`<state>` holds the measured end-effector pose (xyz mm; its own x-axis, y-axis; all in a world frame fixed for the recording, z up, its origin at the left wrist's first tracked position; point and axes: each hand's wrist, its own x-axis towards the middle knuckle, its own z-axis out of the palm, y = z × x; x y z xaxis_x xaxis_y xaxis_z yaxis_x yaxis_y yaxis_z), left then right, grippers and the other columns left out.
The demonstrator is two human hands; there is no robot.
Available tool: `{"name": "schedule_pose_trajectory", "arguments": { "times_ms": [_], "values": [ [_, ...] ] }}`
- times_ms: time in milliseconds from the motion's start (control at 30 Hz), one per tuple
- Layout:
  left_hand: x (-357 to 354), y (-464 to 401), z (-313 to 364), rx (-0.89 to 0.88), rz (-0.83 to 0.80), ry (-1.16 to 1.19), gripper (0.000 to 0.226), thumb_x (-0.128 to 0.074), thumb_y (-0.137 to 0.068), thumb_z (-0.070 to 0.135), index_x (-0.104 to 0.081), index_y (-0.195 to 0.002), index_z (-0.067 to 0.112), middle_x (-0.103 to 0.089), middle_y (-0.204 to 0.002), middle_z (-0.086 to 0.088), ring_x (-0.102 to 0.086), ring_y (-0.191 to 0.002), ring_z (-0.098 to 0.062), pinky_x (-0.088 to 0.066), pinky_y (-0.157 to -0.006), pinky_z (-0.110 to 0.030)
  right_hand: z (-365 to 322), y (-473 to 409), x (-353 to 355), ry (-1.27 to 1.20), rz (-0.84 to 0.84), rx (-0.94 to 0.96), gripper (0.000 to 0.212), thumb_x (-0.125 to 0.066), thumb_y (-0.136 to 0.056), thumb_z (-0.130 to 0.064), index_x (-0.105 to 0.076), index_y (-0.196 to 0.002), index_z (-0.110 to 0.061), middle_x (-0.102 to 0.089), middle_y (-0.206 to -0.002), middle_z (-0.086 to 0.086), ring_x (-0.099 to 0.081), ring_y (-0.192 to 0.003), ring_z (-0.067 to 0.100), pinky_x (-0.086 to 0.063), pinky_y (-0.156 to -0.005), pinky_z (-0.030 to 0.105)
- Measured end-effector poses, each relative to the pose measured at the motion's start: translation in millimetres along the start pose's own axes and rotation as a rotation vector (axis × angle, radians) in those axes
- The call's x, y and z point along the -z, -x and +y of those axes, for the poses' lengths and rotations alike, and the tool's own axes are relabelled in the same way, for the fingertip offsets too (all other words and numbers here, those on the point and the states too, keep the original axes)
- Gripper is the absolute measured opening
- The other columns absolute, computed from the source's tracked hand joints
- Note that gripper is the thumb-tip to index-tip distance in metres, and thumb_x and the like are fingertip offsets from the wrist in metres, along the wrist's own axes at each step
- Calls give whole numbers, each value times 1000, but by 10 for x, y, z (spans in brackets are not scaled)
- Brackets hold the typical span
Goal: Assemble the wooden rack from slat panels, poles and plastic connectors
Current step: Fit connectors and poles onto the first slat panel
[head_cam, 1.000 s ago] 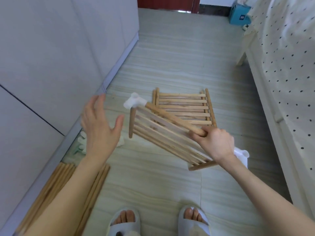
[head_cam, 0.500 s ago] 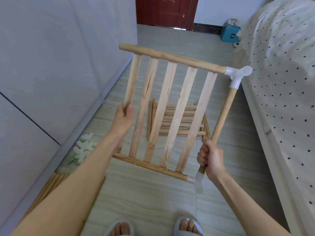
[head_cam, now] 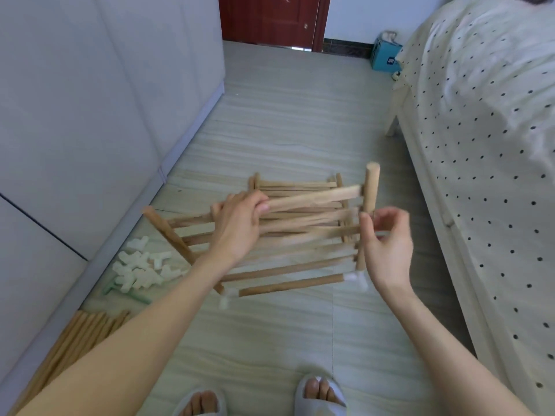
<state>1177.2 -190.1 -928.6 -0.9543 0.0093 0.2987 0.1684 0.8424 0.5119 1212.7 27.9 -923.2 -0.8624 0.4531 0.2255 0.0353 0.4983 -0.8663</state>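
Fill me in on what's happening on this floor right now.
A person stands over a half-built wooden rack. The left hand grips a slat of the slat panel held in the air, which has white connectors on its two near corners. The right hand hovers open beside the panel's right pole. Another panel lies on the floor behind, with loose connectors and spare poles by the wall.

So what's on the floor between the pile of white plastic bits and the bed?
In the head view, between the white connectors and the bed lies a stack of slat panels on the floor, with the held panel above it.
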Motion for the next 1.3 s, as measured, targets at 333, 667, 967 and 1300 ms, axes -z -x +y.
{"name": "schedule_pose_trajectory", "arguments": {
  "times_ms": [333,667,967,1300],
  "values": [
    [-366,189,-116,-66,-151,-111,26,-38,-99,24,-59,-115,20,-57,-110,1,-44,-104,-19,-14,-76,-27,271,-112,-136,-340,-293,-198,7,-53,-94,-15,-55,-88,-17,-56,-76,-4,-54,-69,1,-43,-73,18],
    [-450,396,-686,-236,-117,-64,55,-51,-87,-7,-43,-139,9,-40,-145,-12,-34,-137,-30,-22,-114,-46,448,-183,-696,-315,-192,-217,21,-47,-96,-14,-46,-77,-22,-51,-79,0,-46,-72,10,-38,-71,19],
    [-505,665,-892,-256,-110,-65,64,-48,-85,-11,-35,-143,12,-31,-151,-8,-19,-143,-21,-20,-115,-46,716,-42,-893,-321,-123,-247,9,-44,-98,-13,-47,-90,-10,-49,-74,-3,-49,-69,8,-42,-71,18],
    [-706,1381,-1432,31,-96,40,34,-47,-83,-4,-63,-112,6,-58,-117,-9,-55,-110,-24,-48,-93,-37,730,-4,-899,-338,-96,-185,20,-43,-99,-12,-45,-81,-22,-50,-75,-3,-54,-64,2,-47,-64,11]
  ]
}}
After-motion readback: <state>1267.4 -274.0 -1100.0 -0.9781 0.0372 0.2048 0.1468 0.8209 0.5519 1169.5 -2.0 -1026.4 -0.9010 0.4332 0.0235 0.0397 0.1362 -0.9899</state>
